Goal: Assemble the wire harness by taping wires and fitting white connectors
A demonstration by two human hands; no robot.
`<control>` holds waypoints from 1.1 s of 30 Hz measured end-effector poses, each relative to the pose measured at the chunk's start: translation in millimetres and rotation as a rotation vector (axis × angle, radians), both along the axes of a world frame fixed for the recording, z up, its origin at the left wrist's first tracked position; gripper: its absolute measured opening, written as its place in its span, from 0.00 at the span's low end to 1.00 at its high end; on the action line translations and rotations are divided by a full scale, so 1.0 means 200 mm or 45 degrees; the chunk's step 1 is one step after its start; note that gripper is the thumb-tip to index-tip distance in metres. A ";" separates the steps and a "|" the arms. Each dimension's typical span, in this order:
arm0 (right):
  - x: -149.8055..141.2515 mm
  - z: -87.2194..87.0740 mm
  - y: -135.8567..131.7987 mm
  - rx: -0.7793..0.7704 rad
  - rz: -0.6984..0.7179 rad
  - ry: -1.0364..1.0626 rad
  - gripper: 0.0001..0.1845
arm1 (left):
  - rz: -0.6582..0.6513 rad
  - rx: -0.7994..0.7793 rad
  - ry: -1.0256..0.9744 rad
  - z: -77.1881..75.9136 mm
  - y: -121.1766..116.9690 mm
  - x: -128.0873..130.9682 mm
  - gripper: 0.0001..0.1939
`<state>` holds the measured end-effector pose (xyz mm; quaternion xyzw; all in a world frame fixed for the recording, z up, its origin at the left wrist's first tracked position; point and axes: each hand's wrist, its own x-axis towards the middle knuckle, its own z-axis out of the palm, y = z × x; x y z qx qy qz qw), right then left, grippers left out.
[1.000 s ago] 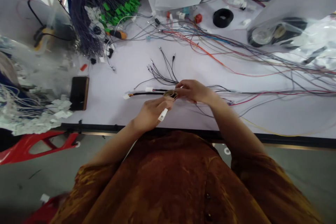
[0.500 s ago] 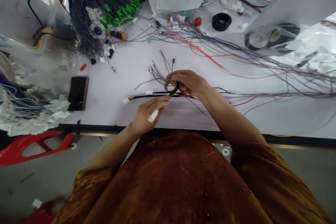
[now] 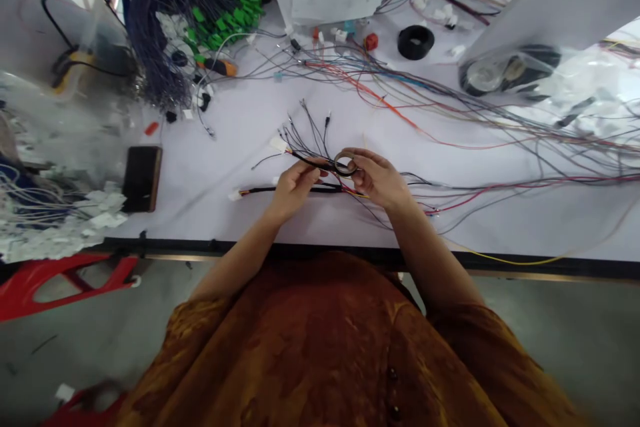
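Observation:
In the head view my right hand (image 3: 379,179) grips a small roll of black tape (image 3: 345,163) on a brown core. My left hand (image 3: 295,190) is closed on a black-wrapped wire branch (image 3: 306,159) that ends in a white connector (image 3: 279,144). The roll touches or nearly touches this branch just right of my left fingers. Another black-wrapped branch (image 3: 260,189) lies on the table below, with a white connector (image 3: 235,195) at its left end. Thin black wires with metal terminals (image 3: 304,127) fan out behind my hands.
A phone (image 3: 143,179) lies at the left beside a heap of white connectors (image 3: 100,210). Purple wires (image 3: 165,33) with green connectors (image 3: 240,13) are bundled at the back left. A black tape roll (image 3: 415,42) rests at the back. Long loose wires (image 3: 480,110) stretch rightward.
My left hand has moved up and now holds the branch with its white connector pointing to the back left instead of toward me. The tape roll has shifted slightly right with my right hand.

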<state>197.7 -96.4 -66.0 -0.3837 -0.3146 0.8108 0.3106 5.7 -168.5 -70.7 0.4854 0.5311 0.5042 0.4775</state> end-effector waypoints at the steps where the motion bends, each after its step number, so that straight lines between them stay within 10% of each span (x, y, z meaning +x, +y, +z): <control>1: 0.00 0.00 -0.01 0.010 -0.011 -0.017 0.16 | 0.023 0.006 0.012 -0.01 0.01 0.01 0.17; 8: 0.00 -0.03 -0.22 0.647 -0.196 -0.379 0.19 | 0.175 -0.044 0.009 0.00 0.08 0.05 0.19; 14: -0.02 -0.12 -0.36 1.323 0.037 -0.693 0.13 | 0.232 -0.130 0.016 0.04 0.11 0.05 0.15; 22: -0.04 -0.03 -0.10 0.333 -0.062 -0.124 0.17 | -0.418 0.524 0.972 0.21 -0.04 0.11 0.09; 28: -0.02 -0.09 -0.09 0.130 -0.230 -0.063 0.20 | 0.118 0.252 0.369 0.02 0.00 0.05 0.13; 33: -0.03 -0.11 -0.26 0.525 -0.289 -0.370 0.20 | 0.246 -0.040 0.134 -0.03 0.11 0.05 0.17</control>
